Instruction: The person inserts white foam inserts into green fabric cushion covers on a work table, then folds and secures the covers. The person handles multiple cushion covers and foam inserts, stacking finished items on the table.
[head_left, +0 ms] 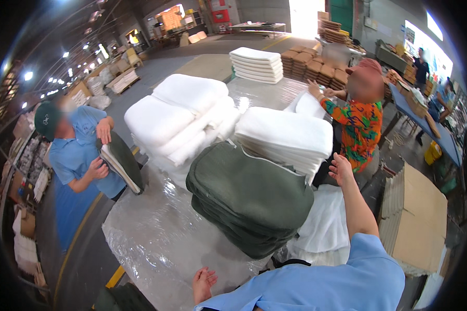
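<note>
Currently, both of the wearer's hands are free of any visible load. Right hand: raised at the end of an outstretched arm, palm partly upturned, fingers parted and loosely bent. It is just beside the right end of a stack of folded white pads; contact cannot be judged from this angle. Left hand: low, near the close edge of the plastic-covered table, half open with fingers slightly curled.

The stack of dark green cushion covers lies between the hands: ahead and to the right of the left hand, well apart from it; to the left of the right hand and nearer the body. Its top piece shows a pale far edge, possibly a lining. The white pads stand directly behind it; a larger white pile sits farther left.

White sheeting hangs beneath the right forearm. At left, a co-worker in a blue shirt holds a dark green cushion with both hands. At right, a co-worker in a patterned orange shirt reaches toward white material.
</note>
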A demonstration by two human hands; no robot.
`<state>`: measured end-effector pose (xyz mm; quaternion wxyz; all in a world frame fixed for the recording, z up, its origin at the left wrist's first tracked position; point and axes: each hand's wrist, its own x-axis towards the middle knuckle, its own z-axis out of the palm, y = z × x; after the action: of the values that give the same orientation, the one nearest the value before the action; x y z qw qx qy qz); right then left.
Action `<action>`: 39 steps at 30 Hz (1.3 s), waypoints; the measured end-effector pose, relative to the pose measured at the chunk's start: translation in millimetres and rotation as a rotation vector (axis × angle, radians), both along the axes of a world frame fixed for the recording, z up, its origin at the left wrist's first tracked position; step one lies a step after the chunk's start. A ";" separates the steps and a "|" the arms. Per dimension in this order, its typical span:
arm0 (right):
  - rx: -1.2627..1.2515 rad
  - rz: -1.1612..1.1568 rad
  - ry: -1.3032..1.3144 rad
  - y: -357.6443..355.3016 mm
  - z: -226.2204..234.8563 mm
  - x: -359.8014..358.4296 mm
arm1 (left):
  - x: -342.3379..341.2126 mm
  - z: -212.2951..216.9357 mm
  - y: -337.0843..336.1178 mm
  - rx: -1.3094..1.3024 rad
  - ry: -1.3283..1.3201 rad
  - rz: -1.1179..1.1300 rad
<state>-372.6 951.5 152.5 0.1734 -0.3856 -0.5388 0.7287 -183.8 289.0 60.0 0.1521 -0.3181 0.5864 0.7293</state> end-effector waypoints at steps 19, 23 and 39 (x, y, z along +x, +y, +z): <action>-0.350 0.157 0.375 9.9 11.7 -101.2 | -12.3 6.8 101.4 -0.081 0.009 0.190; -0.196 0.121 0.608 9.6 28.0 -83.9 | -17.0 18.2 97.6 -0.162 0.129 0.121; -0.298 0.341 0.552 -196.2 99.1 100.0 | 14.6 118.3 -61.2 -0.311 0.527 0.331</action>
<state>-272.6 755.3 251.6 0.1303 -0.0996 -0.4162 0.8944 -169.2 227.8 178.3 -0.1753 -0.2291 0.6499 0.7031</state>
